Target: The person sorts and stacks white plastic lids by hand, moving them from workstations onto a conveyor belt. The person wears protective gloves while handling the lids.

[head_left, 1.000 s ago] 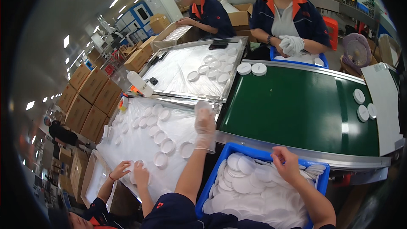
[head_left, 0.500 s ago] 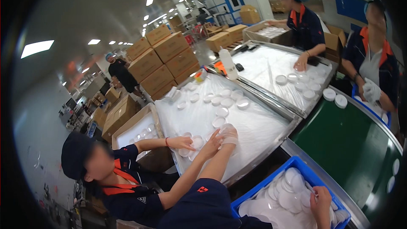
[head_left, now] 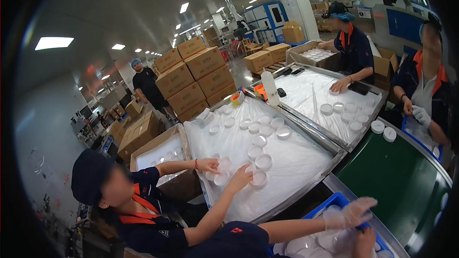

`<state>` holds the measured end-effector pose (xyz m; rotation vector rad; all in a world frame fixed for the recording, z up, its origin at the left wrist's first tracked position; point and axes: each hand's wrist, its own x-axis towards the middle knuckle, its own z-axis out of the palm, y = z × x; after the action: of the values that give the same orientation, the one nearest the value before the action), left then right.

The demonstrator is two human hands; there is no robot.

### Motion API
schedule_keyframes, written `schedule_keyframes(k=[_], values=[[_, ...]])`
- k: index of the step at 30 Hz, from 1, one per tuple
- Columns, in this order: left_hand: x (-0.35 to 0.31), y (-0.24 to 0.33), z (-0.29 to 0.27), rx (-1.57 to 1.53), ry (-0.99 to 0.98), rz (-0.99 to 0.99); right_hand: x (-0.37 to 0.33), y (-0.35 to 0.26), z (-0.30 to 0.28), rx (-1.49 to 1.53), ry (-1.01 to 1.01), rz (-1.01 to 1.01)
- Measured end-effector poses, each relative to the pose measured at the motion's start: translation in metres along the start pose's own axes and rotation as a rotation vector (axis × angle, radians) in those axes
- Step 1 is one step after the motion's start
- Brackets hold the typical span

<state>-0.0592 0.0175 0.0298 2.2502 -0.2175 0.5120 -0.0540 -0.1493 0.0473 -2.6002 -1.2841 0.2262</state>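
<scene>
My left hand (head_left: pixel 351 213), in a thin clear glove, is over the blue bin (head_left: pixel 337 198) by the green conveyor belt (head_left: pixel 387 172). Its fingers stretch to the right, slightly blurred, and nothing shows in them. Just below it, my right hand (head_left: pixel 366 242) is bare, with curled fingers at the bin's right side; what they hold, if anything, is hidden. White round discs (head_left: pixel 301 244) fill the bin. Shallow round white caps (head_left: pixel 263 161) lie on the plastic-covered table (head_left: pixel 296 181) ahead of me.
At my left, a co-worker's hands (head_left: pixel 241 177) handle caps on the same table. Two more people stand beyond the second table (head_left: pixel 306 86) and the belt. A squeeze bottle (head_left: pixel 270 88) stands by the tables' shared edge. Stacked cartons (head_left: pixel 201 74) rise behind, near a standing person (head_left: pixel 146 83).
My left hand has left the table and swung right to above the bin, leaving caps behind on the table. My right hand is slightly lower. The view has shifted a little.
</scene>
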Motion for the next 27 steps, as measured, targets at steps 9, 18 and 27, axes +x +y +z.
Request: schedule_keyframes(k=[9, 18, 27], values=[[0.001, -0.004, 0.031, -0.147, -0.134, 0.127, -0.010, 0.012, -0.027, -0.024, 0.067, -0.243], [-0.003, -0.030, 0.061, -0.231, -0.053, 0.053, -0.010, 0.003, -0.041, -0.057, 0.090, -0.143], [-0.006, -0.028, 0.070, -0.328, 0.013, 0.014, -0.016, 0.015, -0.034, -0.122, -0.015, -0.042]])
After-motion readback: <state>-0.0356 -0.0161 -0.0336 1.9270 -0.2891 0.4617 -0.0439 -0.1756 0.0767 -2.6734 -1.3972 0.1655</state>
